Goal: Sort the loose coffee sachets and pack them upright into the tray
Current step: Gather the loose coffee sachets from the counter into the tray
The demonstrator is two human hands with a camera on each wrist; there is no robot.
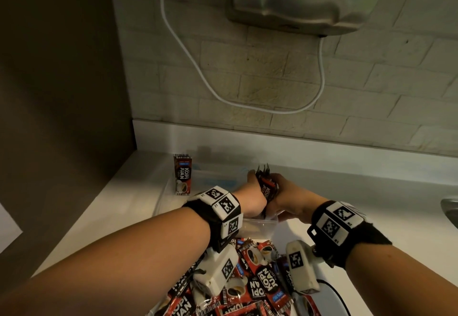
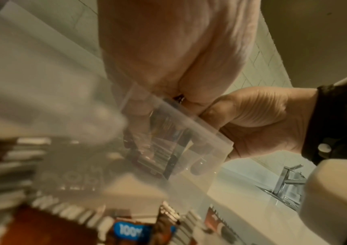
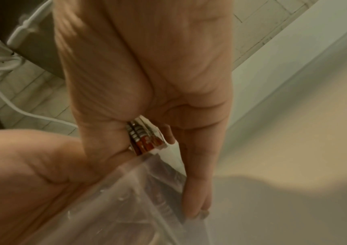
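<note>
Glossy flat sachets (image 1: 266,188), bundled, gripped between left hand (image 1: 250,200) and right hand (image 1: 290,200).

Both forearms stretched forward, banded at the wrists. Left hand (image 1: 252,198) and right hand (image 1: 288,198) pressed close together, fingers curled round the same bundle of sachets (image 1: 267,187), thumbs up top, knuckles nearly touching.
</note>
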